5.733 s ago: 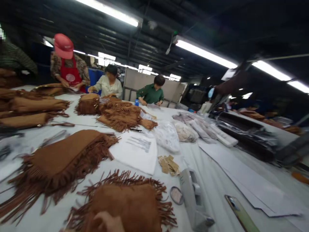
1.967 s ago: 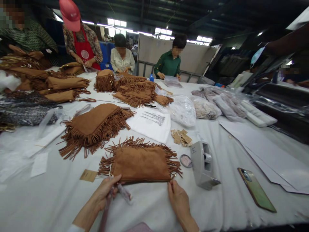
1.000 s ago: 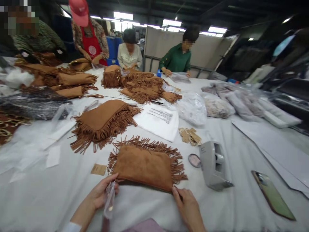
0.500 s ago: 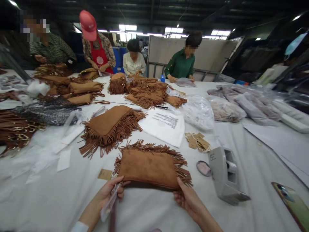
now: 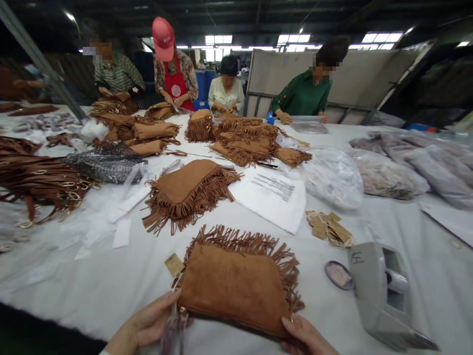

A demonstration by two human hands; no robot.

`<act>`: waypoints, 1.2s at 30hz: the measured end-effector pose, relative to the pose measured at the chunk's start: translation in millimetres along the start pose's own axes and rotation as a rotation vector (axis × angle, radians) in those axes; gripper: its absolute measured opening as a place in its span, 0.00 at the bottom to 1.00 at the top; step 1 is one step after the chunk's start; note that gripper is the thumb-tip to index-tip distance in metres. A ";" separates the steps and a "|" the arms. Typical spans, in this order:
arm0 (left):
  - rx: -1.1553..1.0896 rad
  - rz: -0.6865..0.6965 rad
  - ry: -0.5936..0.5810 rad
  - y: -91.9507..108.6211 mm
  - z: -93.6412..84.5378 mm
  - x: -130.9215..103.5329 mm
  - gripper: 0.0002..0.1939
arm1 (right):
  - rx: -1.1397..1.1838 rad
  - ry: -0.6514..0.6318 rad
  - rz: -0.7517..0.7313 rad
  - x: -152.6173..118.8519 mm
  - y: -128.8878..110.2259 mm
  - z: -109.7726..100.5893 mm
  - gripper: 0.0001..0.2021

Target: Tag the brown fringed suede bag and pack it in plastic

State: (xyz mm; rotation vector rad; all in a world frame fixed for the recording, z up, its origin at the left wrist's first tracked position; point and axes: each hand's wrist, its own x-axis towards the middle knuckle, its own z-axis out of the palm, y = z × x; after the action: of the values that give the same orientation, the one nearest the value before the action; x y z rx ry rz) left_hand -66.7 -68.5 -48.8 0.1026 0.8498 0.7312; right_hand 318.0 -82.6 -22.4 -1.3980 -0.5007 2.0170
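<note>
A brown suede fringed bag (image 5: 232, 288) lies flat before me, fringe fanned out along its far and right sides. My left hand (image 5: 153, 318) grips its near left corner, thumb on top and fingers beneath. My right hand (image 5: 305, 335) pinches the near right corner, its fingers partly hidden under the bag. From the left corner hang a kraft paper tag (image 5: 174, 265) on white string and a strap end in clear plastic (image 5: 174, 328), close against my left hand. Another fringed bag (image 5: 188, 185) rests just beyond, beside a white printed cloth (image 5: 275, 202).
A grey tape dispenser (image 5: 380, 291) stands at the right, near a small round dish (image 5: 338, 274) and a bunch of kraft tags (image 5: 328, 228). Brown straps (image 5: 48, 180) pile up at the left. Plastic-wrapped goods (image 5: 388, 172) lie further right. Several co-workers stand across the table.
My view has turned left, so the surroundings appear further right. The bag sits nearer to me, held at both near corners as before, and its tag has tilted.
</note>
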 end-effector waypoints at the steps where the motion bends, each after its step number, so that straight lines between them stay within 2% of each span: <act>1: -0.051 -0.023 -0.006 0.2 4.0 7.5 0.18 | 0.026 -0.044 0.018 3.9 -5.4 3.9 0.22; 4: -0.094 -0.065 -0.038 7.8 19.8 32.3 0.27 | 0.132 -0.121 0.010 21.8 -22.9 20.6 0.29; 6: -0.055 -0.063 -0.053 14.4 25.7 39.6 0.30 | 0.195 -0.056 -0.041 29.4 -29.9 29.8 0.32; 8: 0.023 -0.061 -0.087 18.0 23.0 35.9 0.32 | 0.223 0.008 -0.071 27.8 -29.8 32.2 0.32; 11: 0.106 -0.055 -0.203 16.3 11.1 21.0 0.30 | 0.236 -0.026 -0.051 14.2 -19.3 25.1 0.31; 13: 0.108 -0.058 -0.222 13.2 9.2 15.9 0.29 | 0.263 -0.027 0.002 7.6 -11.3 20.7 0.29; 17: 0.124 -0.158 -0.064 12.1 30.9 29.5 0.31 | 0.322 0.069 0.096 13.8 -7.1 23.8 0.27; 19: 0.175 -0.155 0.016 17.3 45.7 42.9 0.31 | 0.299 0.108 0.117 21.9 -12.7 26.7 0.26; 22: 0.394 -0.080 0.107 36.6 64.8 65.0 0.28 | 0.134 0.220 0.148 36.1 -35.0 27.6 0.20; 24: 0.542 -0.049 0.157 59.3 80.3 79.6 0.26 | 0.025 0.284 0.121 46.8 -62.8 29.0 0.17; 27: 0.654 0.089 0.177 105.9 120.9 90.3 0.26 | -0.027 0.314 -0.036 53.4 -125.4 40.3 0.16; 29: 0.695 0.244 0.141 138.1 160.1 79.0 0.27 | -0.026 0.298 -0.213 39.7 -173.2 54.2 0.16; 31: 0.722 0.487 0.063 162.7 200.0 48.5 0.28 | -0.030 0.243 -0.480 7.4 -212.9 68.4 0.18; 33: 0.732 0.811 -0.022 174.7 229.2 5.2 0.28 | -0.080 0.207 -0.780 -35.9 -234.7 75.5 0.20; 34: 0.722 0.945 -0.037 176.1 237.2 -17.0 0.29 | -0.130 0.222 -0.912 -57.4 -238.2 74.6 0.21; 36: 0.663 1.034 -0.003 173.6 239.7 -54.2 0.33 | -0.352 0.305 -1.115 -92.2 -234.3 64.4 0.22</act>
State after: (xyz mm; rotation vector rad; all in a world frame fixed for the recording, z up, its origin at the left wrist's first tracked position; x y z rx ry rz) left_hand -13.9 76.0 209.8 1.2013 0.9934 1.3694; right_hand 345.5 28.8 210.8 -1.1562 -1.1967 0.8304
